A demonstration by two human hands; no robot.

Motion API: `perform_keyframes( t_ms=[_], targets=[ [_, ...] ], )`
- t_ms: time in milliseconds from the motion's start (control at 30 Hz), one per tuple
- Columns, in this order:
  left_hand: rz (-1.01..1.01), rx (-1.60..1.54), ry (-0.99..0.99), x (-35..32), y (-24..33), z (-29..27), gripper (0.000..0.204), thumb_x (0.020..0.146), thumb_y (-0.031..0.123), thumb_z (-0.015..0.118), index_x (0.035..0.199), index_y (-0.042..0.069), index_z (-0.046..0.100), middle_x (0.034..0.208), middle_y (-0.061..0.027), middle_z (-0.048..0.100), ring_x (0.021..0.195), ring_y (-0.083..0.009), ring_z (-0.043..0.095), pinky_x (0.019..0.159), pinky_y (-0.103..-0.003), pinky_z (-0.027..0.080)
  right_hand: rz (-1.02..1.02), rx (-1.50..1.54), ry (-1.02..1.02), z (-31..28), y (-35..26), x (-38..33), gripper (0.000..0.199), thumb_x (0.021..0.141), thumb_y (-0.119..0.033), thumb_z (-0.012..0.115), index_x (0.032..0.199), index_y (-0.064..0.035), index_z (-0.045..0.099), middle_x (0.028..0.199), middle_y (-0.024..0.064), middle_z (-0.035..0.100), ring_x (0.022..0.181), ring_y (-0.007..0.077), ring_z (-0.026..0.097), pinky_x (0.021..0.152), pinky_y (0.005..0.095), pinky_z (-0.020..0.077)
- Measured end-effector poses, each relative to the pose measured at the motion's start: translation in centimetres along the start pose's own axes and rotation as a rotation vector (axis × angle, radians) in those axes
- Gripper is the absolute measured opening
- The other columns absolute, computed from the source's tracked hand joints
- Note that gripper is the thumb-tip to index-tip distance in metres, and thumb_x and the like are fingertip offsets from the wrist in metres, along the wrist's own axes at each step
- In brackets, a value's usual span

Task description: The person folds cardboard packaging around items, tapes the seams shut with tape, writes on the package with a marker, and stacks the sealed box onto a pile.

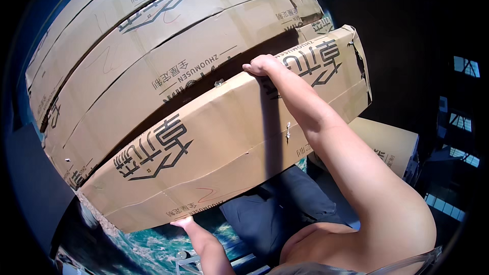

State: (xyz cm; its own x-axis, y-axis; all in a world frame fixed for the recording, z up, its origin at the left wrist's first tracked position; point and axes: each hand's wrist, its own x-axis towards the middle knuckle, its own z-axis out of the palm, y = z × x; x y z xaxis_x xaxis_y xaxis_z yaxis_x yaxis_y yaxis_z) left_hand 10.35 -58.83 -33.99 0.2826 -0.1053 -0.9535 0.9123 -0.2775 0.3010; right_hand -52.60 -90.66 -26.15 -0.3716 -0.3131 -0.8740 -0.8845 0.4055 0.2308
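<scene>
A long, flat brown cardboard box (229, 127) with dark printing lies tilted across the middle, its broad face toward me. My right hand (262, 66) is closed over its upper edge, with the arm reaching across the face. At the lower edge my left hand (183, 221) grips from below; its fingers are partly hidden under the cardboard. A dark gap separates the box's upper edge from the stacked cartons behind, while its left end is close against them. The right end looks torn and creased.
Several similar long cartons (122, 66) are stacked behind the box. Another brown carton (382, 140) stands to the right, beyond my right arm. A green and white patterned surface (147, 249) shows below, beside my dark-trousered legs (270, 211). A dark panel (33, 183) borders the left side.
</scene>
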Motion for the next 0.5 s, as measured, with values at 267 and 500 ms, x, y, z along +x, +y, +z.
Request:
perform_keyframes(
  t_ms=[267,500],
  targets=[
    [-0.077,0.415,0.325,7.5,-6.3,5.7,0.086,0.087,0.08,0.013,0.153,0.027,0.027,0.161,-0.0022,0.022,0.148,-0.0314,0.013,0.114,-0.064,0.002,-0.433,0.326,0.258,15.8,-11.0,0.3,0.038,0.09,-0.04,0.049,0.102,-0.0099,0.069,0.108,0.0125,0.066,0.111,0.0277,0.058,0.098,0.0449,0.0411],
    [-0.179,0.454,0.301,5.7,-8.6,5.4,0.084,0.089,0.079,0.026,0.153,0.025,0.026,0.158,-0.0029,0.024,0.147,-0.0325,0.017,0.115,-0.06,0.018,0.066,0.506,0.095,28.2,5.0,-6.7,0.035,0.086,-0.038,0.055,0.103,-0.0125,0.071,0.108,0.0107,0.067,0.112,0.0281,0.059,0.096,0.0448,0.0453]
  ],
)
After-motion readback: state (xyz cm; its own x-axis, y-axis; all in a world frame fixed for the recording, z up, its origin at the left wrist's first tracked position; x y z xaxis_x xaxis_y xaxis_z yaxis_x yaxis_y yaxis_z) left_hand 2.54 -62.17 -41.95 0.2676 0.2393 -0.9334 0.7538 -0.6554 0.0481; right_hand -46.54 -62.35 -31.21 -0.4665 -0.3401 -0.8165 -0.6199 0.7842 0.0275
